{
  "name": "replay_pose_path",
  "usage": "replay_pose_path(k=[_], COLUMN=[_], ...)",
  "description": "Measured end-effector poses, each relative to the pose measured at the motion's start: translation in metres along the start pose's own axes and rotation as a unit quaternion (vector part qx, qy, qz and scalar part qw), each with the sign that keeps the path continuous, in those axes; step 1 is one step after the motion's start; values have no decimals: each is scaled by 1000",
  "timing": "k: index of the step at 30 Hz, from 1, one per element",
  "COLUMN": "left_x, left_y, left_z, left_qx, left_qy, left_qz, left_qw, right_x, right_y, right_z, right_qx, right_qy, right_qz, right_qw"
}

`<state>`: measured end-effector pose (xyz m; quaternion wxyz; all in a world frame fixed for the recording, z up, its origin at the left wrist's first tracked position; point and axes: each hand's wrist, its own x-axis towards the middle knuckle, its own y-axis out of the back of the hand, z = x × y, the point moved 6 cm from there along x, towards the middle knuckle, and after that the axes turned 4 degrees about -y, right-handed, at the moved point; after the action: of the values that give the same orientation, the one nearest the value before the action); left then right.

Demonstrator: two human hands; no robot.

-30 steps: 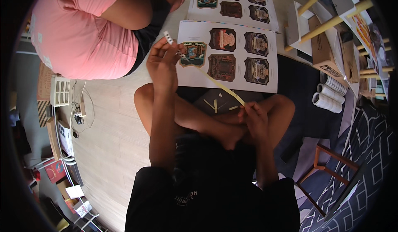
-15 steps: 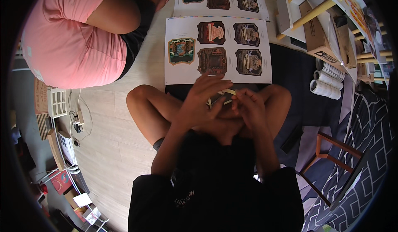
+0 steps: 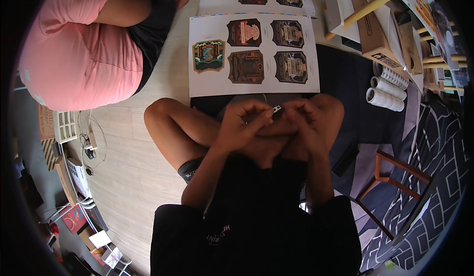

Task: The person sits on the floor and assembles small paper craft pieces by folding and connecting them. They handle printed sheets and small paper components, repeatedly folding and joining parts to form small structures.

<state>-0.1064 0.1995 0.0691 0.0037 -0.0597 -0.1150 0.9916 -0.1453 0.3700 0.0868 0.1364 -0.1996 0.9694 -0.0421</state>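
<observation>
Both my hands are raised over my crossed legs, close to each other. Between the thumb and curled fingers of my left hand is a small whitish piece with dark spots, its end sticking out toward the right. My right hand faces it with thumb and fingertips brought together in a pinch; whatever lies between them is too small to tell. Just beyond my knees a printed sheet lies flat, showing several ornate label designs in green, red, brown and dark tones.
A second printed sheet lies beyond the first. At the left sits a person in a pink shirt. White rolls, a cardboard box and a wooden-legged shelf are at the right. Cables lie on the left floor.
The pale yellowish strips between my hands no longer show; a small whitish piece is in my left fingers. My left hand has lowered and curled. The whole view has shifted slightly.
</observation>
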Motion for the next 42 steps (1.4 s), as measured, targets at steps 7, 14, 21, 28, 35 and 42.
replay_pose_path(k=[7,14,21,28,35,42], left_x=[2,-10,-11,-12,-14,-13], left_y=[-4,-20,-15,-12,-10,-12], left_z=[6,53,40,35,34,38], left_qx=[12,331,262,160,150,198], left_qy=[17,-297,-246,-180,-182,-216], left_qz=[-21,77,91,83,80,85], left_qw=[1000,892,929,967,968,952], right_x=[-5,-2,-4,-5,-4,-3], right_y=[-5,-10,-16,-19,-21,-19], right_z=[-8,-3,6,-1,2,2], right_qx=[-83,-30,58,-2,1,-7], right_qy=[44,28,3,9,14,23], right_qz=[-8,54,13,-5,-18,-25], right_qw=[996,998,998,1000,1000,999])
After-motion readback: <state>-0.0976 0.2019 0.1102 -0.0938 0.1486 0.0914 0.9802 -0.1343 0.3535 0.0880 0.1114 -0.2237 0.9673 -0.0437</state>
